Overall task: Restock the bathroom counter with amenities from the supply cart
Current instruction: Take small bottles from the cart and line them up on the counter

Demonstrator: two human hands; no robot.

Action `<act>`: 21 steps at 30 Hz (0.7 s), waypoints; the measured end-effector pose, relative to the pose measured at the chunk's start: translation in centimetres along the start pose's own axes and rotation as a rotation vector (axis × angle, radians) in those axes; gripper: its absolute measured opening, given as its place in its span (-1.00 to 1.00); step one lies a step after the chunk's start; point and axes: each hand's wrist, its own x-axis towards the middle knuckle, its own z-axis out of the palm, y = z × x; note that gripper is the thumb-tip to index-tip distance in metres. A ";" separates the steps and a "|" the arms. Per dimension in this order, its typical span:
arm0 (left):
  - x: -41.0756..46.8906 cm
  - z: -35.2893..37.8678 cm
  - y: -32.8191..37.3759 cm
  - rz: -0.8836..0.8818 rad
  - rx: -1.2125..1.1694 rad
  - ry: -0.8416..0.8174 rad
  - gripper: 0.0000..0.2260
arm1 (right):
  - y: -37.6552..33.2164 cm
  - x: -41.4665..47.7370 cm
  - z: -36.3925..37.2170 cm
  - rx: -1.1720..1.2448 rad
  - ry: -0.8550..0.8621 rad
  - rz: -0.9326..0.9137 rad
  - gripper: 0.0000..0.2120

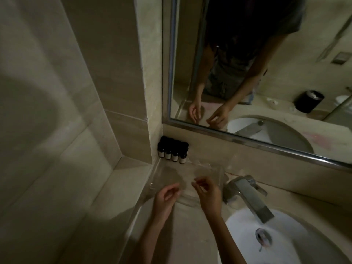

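Smooth beige tiles line the wall (57, 130) on the left, dim and glossy. In the counter's (186, 227) back left corner four small dark bottles (172, 153) with pale labels stand upright in a tight row, touching each other. Just in front of them lies a clear, flat, rectangular tray (171, 174), its plastic nearly invisible against the stone.

The left hand (167, 199) hovers at the tray's front edge, palm turned inward, fingers loosely curled, thumb apart from the forefinger, nothing seen in it. The right hand (207, 195) is beside it over the tray's front right part, fingertips drawn together as in a pinch; in this light I cannot tell whether it holds anything.

Right of the hands an angular chrome tap (251, 195) slopes over the round white sink (295, 244). A metal-framed mirror (247, 142) runs along the back wall.
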 end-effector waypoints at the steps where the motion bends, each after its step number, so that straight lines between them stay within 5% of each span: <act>1: -1.1 -0.1 -0.4 0.004 0.037 0.000 -0.78 | -0.1 -1.3 -1.0 0.017 -0.022 0.011 -0.82; 15: -22.5 1.5 -2.3 0.322 0.376 0.286 -0.80 | -1.9 -16.9 -12.2 0.122 -0.228 -0.121 -0.94; 21: -34.4 1.6 -6.3 0.319 0.455 0.487 -0.82 | -1.4 -25.1 -15.2 0.175 -0.397 -0.201 -0.98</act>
